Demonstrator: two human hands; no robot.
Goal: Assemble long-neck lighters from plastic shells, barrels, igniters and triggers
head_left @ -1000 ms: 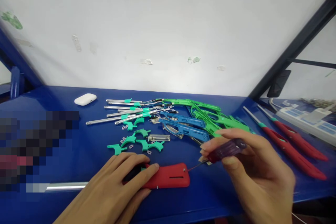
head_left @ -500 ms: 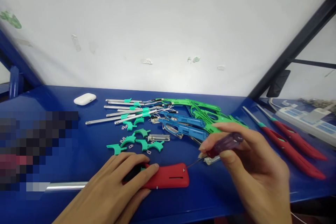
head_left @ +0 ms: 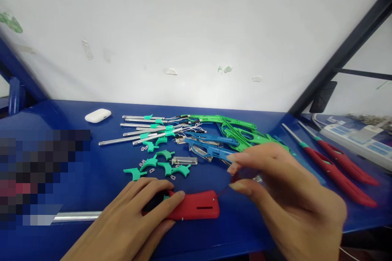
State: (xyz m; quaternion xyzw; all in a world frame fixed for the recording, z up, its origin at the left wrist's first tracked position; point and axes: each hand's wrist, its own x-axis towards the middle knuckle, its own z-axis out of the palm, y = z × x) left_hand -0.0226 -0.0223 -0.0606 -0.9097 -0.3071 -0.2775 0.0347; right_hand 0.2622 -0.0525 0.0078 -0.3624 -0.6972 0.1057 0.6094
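Under my left hand [head_left: 137, 214] lies a red gas lighter [head_left: 200, 206], its metal tube [head_left: 76, 216] pointing left. The fingers press and wrap round the handle near the trigger opening. My right hand [head_left: 290, 200] pinches a dark-handled screwdriver [head_left: 235, 176], mostly hidden by the fingers. Its thin shaft slants down to the upper right end of the red handle; whether the tip touches a screw is too small to tell. Beyond the lighter are several teal triggers [head_left: 165, 168] and a clear fuel tank [head_left: 184, 160].
Metal tubes [head_left: 113, 141] with wires join green handle halves [head_left: 239, 132] and blue ones [head_left: 211, 149] at the back. Two red lighters [head_left: 343, 175] lie at right, beside a white power strip [head_left: 352, 140]. A white case [head_left: 98, 116] sits back left. A wall closes off the rear.
My right hand has turned about the screwdriver, its fingers now covering most of the handle. The left hand and the red lighter stay in place.
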